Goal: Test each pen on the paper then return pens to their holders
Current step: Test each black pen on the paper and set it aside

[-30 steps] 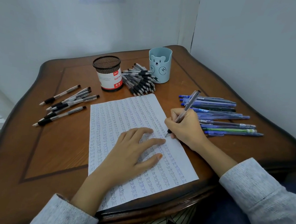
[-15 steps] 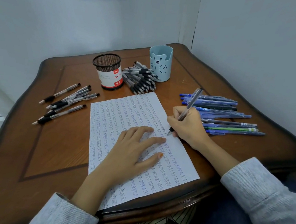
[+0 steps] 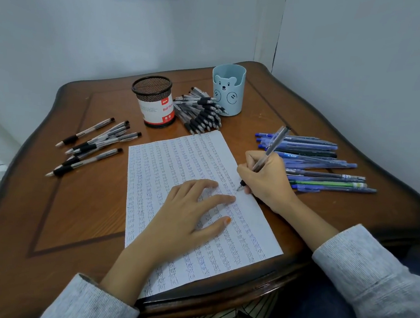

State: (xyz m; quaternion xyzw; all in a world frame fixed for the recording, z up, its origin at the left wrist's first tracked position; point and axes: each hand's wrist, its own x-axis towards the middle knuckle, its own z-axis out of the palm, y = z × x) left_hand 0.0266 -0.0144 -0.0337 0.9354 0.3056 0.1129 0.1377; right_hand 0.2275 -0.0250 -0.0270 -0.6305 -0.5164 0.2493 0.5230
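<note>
A white paper (image 3: 178, 161) covered in rows of small blue writing lies in the middle of the wooden table (image 3: 82, 223). My left hand (image 3: 188, 215) presses flat on it with fingers spread. My right hand (image 3: 265, 182) grips a clear pen (image 3: 273, 145) with a black grip, its tip touching the paper's right edge. A black mesh holder (image 3: 155, 102) with a red and white label and a light blue bear holder (image 3: 227, 91) stand at the back.
Several black-grip pens (image 3: 94, 145) lie loose at the left. A pile of similar pens (image 3: 200, 111) sits between the two holders. Several blue pens (image 3: 316, 164) lie in a row at the right. Grey walls close the back and right sides.
The pen tip has shifted slightly along the paper's right edge as my right hand writes. My left hand stays pressed on the sheet.
</note>
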